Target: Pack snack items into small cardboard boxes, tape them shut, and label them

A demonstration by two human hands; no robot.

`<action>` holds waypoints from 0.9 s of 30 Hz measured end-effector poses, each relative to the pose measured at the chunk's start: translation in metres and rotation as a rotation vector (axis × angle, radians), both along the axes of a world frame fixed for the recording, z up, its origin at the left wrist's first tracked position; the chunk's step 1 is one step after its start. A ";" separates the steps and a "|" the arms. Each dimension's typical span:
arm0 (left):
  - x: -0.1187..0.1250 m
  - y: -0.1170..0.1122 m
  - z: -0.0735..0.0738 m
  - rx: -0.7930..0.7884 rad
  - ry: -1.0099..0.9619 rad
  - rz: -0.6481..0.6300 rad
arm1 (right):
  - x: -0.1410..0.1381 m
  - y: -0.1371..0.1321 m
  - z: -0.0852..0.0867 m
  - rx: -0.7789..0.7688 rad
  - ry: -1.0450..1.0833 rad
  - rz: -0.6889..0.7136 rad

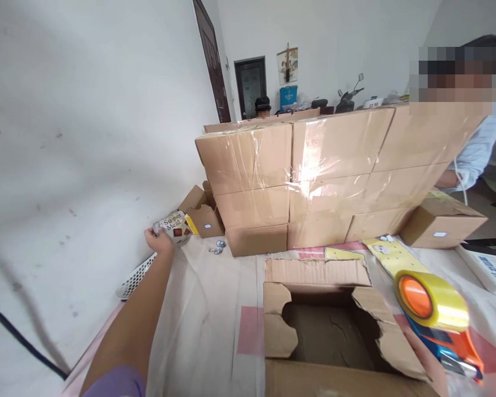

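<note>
My left hand (159, 241) reaches far out to the left and grips a small food packet (174, 226) with printed lettering, near the wall and beside a small open carton (202, 212). An open cardboard box (326, 325) with torn flaps sits right in front of me, nothing visible inside. At the lower right an orange tape dispenser (446, 325) with a roll of clear yellowish tape hovers by the box's right flap. My right hand (427, 361) shows only as a sliver under the dispenser; its fingers are hidden.
A wall of taped cartons (314, 176) stands across the middle. A loose carton (442, 223) lies at the right, where a person in a light shirt (477, 154) works. Another person sits behind the stack. A white basket (136, 275) lies by the wall.
</note>
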State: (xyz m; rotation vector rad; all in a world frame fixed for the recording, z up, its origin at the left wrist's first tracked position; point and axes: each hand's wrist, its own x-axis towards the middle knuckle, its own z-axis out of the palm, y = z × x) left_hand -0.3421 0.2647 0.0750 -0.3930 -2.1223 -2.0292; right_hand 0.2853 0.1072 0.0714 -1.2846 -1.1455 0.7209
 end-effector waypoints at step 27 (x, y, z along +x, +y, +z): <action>-0.005 -0.026 -0.028 0.052 0.055 0.038 | 0.066 0.036 -0.059 -0.014 -0.125 0.173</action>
